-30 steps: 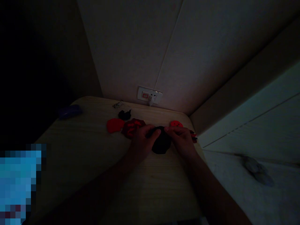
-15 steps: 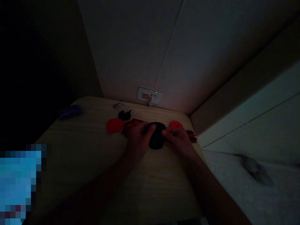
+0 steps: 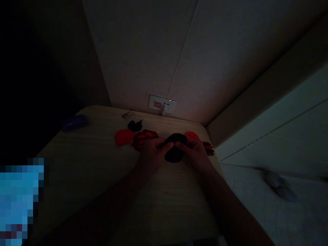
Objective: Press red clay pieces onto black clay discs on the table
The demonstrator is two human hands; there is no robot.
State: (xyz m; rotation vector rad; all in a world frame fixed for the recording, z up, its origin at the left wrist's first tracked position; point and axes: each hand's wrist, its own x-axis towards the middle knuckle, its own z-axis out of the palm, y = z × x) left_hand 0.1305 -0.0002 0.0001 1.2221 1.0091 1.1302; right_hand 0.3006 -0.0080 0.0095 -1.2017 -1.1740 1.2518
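Between my two hands is a flat, rounded black piece, soft-looking, perhaps modelling clay; the dim light hides its details. My left hand is closed on its left side, the thumb on top. From the right, my right hand pinches the same piece, its thumb close to the left thumb. Left of my left hand lies a dark red piece with bright red marks, partly covered by that hand. A plain red flat piece touches its left edge. Behind my right hand shows a red round piece with small dark marks.
The pale wooden table meets a wall with a switch and socket plate. On it lie a black lump, a crumpled clear wrapper, a purple packet and a red-and-black striped piece near the right edge.
My right thumb has moved left across the black piece, up to my left thumb. The piece has shifted slightly right and looks wider. The view has shifted a little.
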